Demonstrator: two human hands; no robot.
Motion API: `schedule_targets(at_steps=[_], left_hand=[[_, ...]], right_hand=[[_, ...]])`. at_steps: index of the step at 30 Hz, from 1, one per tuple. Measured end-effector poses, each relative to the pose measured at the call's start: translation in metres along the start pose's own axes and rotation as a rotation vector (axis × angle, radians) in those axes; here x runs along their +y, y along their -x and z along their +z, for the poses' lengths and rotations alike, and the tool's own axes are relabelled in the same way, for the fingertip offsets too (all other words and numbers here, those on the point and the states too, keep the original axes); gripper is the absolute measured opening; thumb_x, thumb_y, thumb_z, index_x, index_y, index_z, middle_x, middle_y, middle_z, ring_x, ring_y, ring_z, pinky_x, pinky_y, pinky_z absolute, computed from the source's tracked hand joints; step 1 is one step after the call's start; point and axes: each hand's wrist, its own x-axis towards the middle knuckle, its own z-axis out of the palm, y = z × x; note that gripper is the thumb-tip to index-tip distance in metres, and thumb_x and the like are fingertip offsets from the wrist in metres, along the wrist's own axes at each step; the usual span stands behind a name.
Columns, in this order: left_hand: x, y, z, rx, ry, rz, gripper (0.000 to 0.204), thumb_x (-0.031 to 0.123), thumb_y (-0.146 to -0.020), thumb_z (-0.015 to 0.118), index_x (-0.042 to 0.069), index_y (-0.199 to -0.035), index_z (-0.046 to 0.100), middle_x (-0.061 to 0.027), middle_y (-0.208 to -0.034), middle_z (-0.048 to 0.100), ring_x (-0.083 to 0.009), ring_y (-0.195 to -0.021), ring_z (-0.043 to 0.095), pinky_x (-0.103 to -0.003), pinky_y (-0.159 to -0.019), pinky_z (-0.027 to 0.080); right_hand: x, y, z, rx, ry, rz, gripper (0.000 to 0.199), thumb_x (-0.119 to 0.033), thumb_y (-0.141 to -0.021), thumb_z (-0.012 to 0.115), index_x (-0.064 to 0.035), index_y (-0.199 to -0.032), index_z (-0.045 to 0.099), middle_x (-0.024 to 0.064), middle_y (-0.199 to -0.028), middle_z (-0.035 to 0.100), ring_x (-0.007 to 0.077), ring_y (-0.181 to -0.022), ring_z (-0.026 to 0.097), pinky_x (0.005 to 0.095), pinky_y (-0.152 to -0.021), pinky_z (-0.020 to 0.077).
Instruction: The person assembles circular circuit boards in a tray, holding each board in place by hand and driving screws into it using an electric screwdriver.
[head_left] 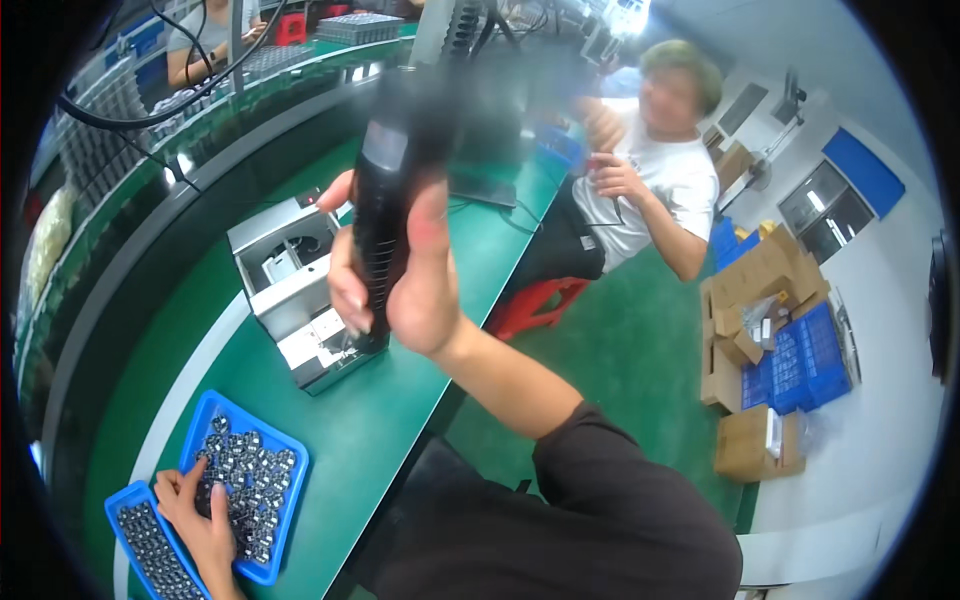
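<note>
My right hand (pixel 425 290) is wrapped round a black electric screwdriver (pixel 380 235) with a ribbed grip. The tool stands almost upright, and its upper end is blurred. Just behind its lower end is a silver-grey machine (pixel 285 285) with an open top. My left hand (pixel 200 520) rests over a blue tray (pixel 297 500) of small dark metallic parts (pixel 255 480). Its thumb and forefinger are apart, with the fingertips among the parts; no part shows between them. Left of that hand lies a narrower blue tray (pixel 115 497) with similar parts in tidy rows.
A curved conveyor (pixel 130 230) runs along the green workbench (pixel 385 420). Across the bench sits a person in a white shirt (pixel 665 170) on a red stool (pixel 540 305). Cartons (pixel 745 440) and blue crates (pixel 800 365) stand by the right wall.
</note>
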Motion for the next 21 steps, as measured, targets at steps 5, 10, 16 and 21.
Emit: schedule_targets(at_steps=[5, 10, 16, 21], left_hand=[[0.004, 0.001, -0.007, -0.006, 0.022, -0.025, 0.044, 0.038, -0.078, 0.07, 0.007, -0.109, 0.073, -0.0129, -0.099, 0.05, -0.0302, -0.099, 0.049, -0.043, -0.094, 0.033], [0.002, -0.002, -0.003, -0.009, 0.0, 0.058, 0.045, 0.037, -0.073, 0.072, 0.006, -0.106, 0.075, -0.0178, -0.095, 0.057, -0.0337, -0.095, 0.054, -0.046, -0.084, 0.043], [0.002, 0.018, -0.022, 0.123, 0.153, 0.061, 0.047, 0.047, -0.083, 0.072, 0.012, -0.114, 0.071, -0.0133, -0.105, 0.056, -0.0285, -0.107, 0.05, -0.048, -0.091, 0.036], [0.041, 0.056, -0.148, 0.484, -0.164, 0.324, 0.055, 0.032, -0.078, 0.078, 0.003, -0.122, 0.063, -0.0112, -0.092, 0.064, -0.0294, -0.082, 0.061, -0.04, -0.075, 0.05]], right_hand=[[0.003, -0.001, -0.014, 0.118, -0.103, 0.003, 0.087, -0.086, -0.087, 0.018, -0.0129, -0.124, 0.048, 0.0009, -0.052, 0.044, 0.0136, -0.037, 0.042, 0.0271, -0.037, 0.0375], [0.01, -0.008, -0.04, -0.011, -0.38, -0.013, 0.072, -0.078, -0.088, 0.039, -0.0138, -0.119, 0.047, 0.0035, -0.055, 0.043, 0.0156, -0.038, 0.039, 0.0305, -0.037, 0.0324], [0.037, 0.035, -0.034, -0.541, -0.907, 0.265, 0.095, -0.076, -0.083, 0.055, -0.0088, -0.148, 0.038, 0.0174, -0.08, 0.059, 0.0271, -0.056, 0.055, 0.0382, -0.047, 0.0466], [0.078, 0.095, -0.036, -0.321, -0.872, 0.315, 0.073, -0.076, -0.09, 0.042, -0.0125, -0.125, 0.054, 0.0092, -0.068, 0.053, 0.019, -0.05, 0.047, 0.0292, -0.042, 0.0369]])
